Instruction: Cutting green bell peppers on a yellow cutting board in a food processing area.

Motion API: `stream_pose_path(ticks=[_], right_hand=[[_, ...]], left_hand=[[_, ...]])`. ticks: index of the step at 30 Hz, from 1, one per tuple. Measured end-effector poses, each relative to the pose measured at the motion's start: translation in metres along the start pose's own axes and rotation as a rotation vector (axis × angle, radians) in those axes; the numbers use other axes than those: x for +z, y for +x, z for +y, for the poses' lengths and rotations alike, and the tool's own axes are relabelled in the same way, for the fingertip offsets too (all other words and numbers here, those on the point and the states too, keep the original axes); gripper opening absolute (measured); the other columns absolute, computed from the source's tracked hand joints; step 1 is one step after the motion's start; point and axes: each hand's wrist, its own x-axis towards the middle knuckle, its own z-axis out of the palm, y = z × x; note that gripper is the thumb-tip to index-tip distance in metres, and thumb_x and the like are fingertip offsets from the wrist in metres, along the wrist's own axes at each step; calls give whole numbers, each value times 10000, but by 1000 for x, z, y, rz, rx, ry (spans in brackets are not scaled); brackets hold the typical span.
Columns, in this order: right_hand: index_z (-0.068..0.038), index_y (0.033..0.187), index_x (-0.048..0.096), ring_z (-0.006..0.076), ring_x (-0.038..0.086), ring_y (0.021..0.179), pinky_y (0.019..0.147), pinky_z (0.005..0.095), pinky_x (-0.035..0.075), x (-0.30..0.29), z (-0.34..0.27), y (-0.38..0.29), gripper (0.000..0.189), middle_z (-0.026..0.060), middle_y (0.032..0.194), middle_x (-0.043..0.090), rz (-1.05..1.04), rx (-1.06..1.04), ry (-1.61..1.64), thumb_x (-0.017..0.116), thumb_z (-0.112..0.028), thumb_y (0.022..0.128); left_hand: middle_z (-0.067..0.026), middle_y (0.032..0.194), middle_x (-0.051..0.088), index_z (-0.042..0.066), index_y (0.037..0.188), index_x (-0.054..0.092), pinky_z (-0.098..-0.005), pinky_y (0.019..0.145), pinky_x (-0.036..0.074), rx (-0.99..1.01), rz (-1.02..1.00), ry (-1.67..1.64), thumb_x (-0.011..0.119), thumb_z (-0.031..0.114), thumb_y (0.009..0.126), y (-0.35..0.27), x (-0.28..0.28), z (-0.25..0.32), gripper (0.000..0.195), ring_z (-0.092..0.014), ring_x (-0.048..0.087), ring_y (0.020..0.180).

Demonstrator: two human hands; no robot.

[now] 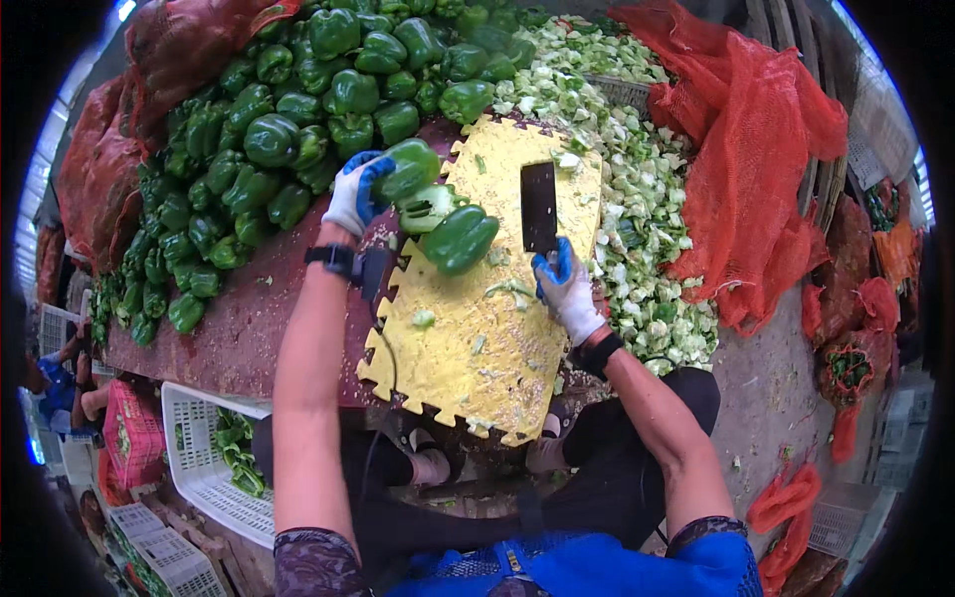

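Note:
My left hand [359, 192], in a white glove with blue-coated fingers, grips a green bell pepper [412, 170] at the upper left edge of a yellow foam mat [448, 336]. Just below that pepper, a cut pepper piece [427, 208] shows its pale inside. Another green pepper piece [461, 239] lies against it, skin side up; its underside is hidden. A cleaver [539, 209] with a dark rectangular blade is held in my gloved right hand [567, 287], over the mat's right side. The blade points away from me, apart from the peppers.
Whole green bell peppers [246, 179] are heaped at the left and back. Chopped pale green pieces [634, 261] pile along the mat's right. Red mesh sacks [739, 164] lie beyond. A white plastic crate [216, 463] with green pepper pieces stands by my left knee. Another person [60, 388] is at far left.

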Motion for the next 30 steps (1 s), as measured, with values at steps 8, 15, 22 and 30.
stream_pose_path(ticks=[8,15,22,30], right_hand=[[-18,1129,523,405,619,869,762,468,493,21,-84,-87,416,233,893,642,-394,-320,-625,625,-265,810],[-15,1110,539,391,620,940,818,459,493,31,-43,-86,401,240,968,644,-293,-421,-772,628,-273,816],[-14,1120,538,386,612,942,827,452,487,26,-42,-87,405,242,985,633,-342,-403,-761,624,-258,809],[-28,1220,521,383,609,977,869,450,477,17,-41,-101,499,230,1011,645,-405,-432,-836,627,-278,801]], left_hand=[[-32,879,652,30,1015,638,-281,635,541,-82,1,161,748,77,784,-185,5,-17,260,-143,635,761],[-56,1034,591,28,1233,498,-262,751,537,-52,29,154,782,49,737,-228,30,-78,572,-142,613,871],[-192,1285,433,60,1402,352,-405,1008,426,293,88,778,806,164,597,-266,48,-89,930,-341,467,1187],[-203,1137,533,36,1213,509,-429,943,443,233,171,667,774,166,624,-271,30,-92,659,-364,539,1066]])
